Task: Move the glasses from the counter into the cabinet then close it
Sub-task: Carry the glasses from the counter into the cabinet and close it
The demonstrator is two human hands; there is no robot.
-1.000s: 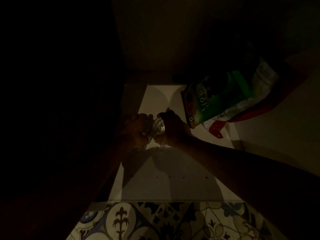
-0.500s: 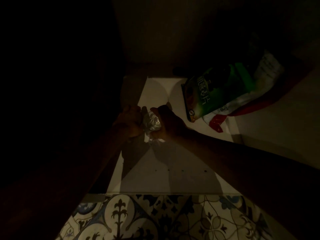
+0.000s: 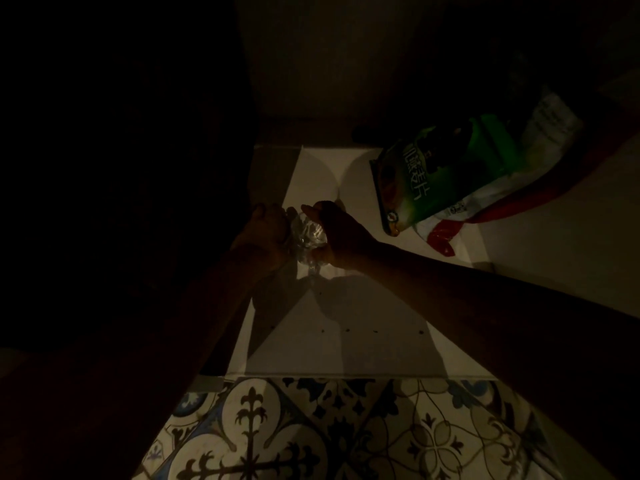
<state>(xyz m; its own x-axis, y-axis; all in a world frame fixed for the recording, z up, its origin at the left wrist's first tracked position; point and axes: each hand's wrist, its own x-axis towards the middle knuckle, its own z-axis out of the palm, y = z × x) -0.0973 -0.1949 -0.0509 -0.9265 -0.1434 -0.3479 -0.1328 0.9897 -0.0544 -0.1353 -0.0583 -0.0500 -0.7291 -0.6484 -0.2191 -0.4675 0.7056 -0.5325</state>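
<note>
Head view, dim light. At the centre of the frame, both hands closed around clear glassware (image 3: 309, 242): the left hand (image 3: 265, 239) wrapped its left side, and the right hand (image 3: 341, 239) cupped its right side, with fingers (image 3: 313, 212) curled over the top. Whether one glass or two were held between the hands could not be told from the glints alone; a foot or stem appeared to show just below the hands. The glassware sat low over a pale shelf board (image 3: 332, 341), either touching it or just above it; contact could not be judged.

As a judgement, the task was in its placing step: the glassware was already inside the cabinet opening, not yet let go, and the closing of the door remained. No door, counter or other glasses were discernible.

The shelf board bore a row of small dark holes across the lower middle. A green printed bag (image 3: 446, 174) leaned at the upper right, over a white and red packet (image 3: 443, 233). Patterned floor tiles (image 3: 329, 431) filled the lower frame. The left and top of the frame were black.
</note>
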